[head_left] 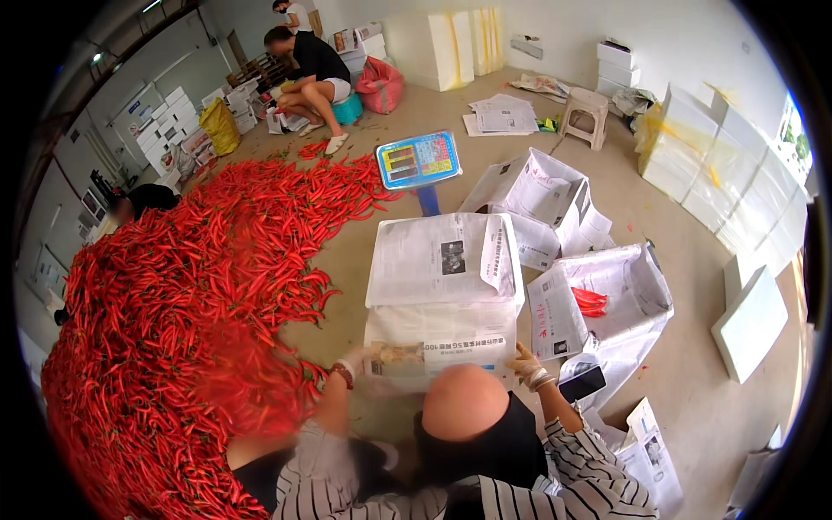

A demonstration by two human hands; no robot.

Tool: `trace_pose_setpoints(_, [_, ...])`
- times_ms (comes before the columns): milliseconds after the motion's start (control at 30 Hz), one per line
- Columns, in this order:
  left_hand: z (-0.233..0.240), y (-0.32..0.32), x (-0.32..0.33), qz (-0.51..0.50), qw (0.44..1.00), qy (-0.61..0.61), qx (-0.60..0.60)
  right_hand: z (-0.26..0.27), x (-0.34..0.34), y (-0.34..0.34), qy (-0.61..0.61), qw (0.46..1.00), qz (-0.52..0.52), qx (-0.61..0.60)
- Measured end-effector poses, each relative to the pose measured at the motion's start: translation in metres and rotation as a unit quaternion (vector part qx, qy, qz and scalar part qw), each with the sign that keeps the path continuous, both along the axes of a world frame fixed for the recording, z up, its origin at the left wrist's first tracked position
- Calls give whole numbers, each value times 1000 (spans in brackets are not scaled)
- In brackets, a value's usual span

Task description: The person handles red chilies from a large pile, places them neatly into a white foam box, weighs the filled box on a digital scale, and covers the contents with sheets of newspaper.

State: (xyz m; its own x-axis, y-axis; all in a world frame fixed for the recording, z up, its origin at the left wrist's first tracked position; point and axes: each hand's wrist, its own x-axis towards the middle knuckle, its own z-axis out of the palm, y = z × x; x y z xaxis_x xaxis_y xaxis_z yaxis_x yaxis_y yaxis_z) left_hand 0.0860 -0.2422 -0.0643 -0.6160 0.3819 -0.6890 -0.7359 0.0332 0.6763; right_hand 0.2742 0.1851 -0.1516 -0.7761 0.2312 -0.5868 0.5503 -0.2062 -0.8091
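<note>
A foam box covered in newspaper [442, 325] stands in front of me, near a blue-framed digital scale [419, 159]. My left hand [354, 364], in a thin pale glove with a red bead bracelet at the wrist, is at the box's lower left side, its fingers blurred. At the lower right side of the box, my right hand [530, 367] rests its gloved fingers on the edge. Whether either hand grips the box cannot be told. A huge heap of red chili peppers [195, 292] lies to the left.
Two newspaper-lined boxes [552, 188] [624, 286] stand at the right, the nearer holding some peppers [590, 302]. A phone [582, 383] lies beside it. Behind are a plastic stool [584, 117], wrapped foam boxes [715, 162] and a seated person [318, 65]. A foam lid [751, 325] leans at right.
</note>
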Motion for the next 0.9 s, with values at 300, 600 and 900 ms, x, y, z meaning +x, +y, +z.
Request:
trace_pose_setpoints(300, [155, 25, -80, -59, 989, 134, -35, 198, -47, 7, 333, 907, -22, -256])
trace_pose_setpoints(600, [183, 12, -150, -214, 907, 314, 181, 229, -168, 40, 288, 849, 16, 443])
trace_pose_setpoints(900, [128, 96, -277, 36, 909, 322, 263, 185, -199, 52, 299, 909, -24, 290])
